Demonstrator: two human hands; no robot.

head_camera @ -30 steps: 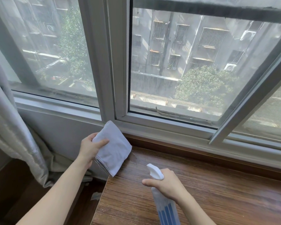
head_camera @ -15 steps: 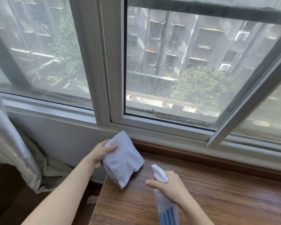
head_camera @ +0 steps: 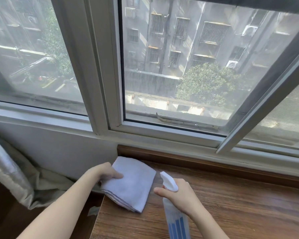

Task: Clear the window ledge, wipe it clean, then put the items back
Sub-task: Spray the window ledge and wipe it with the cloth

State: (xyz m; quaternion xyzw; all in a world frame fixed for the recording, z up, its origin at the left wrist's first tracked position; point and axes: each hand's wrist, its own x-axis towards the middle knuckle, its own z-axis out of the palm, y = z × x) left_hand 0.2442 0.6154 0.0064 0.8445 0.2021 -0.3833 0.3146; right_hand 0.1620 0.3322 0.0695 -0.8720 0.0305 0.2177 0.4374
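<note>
Ledge (head_camera: 231, 209) of grained brown wood lies bare; left hand (head_camera: 104, 172) presses a folded, soft white cloth (head_camera: 133, 185) on its corner; right hand (head_camera: 179, 194) grips a translucent blue-striped spray bottle (head_camera: 175, 219).

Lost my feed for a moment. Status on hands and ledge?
Left hand pressing folded cloth onto ledge corner. Right hand gripping spray bottle. No obstructions.
</note>
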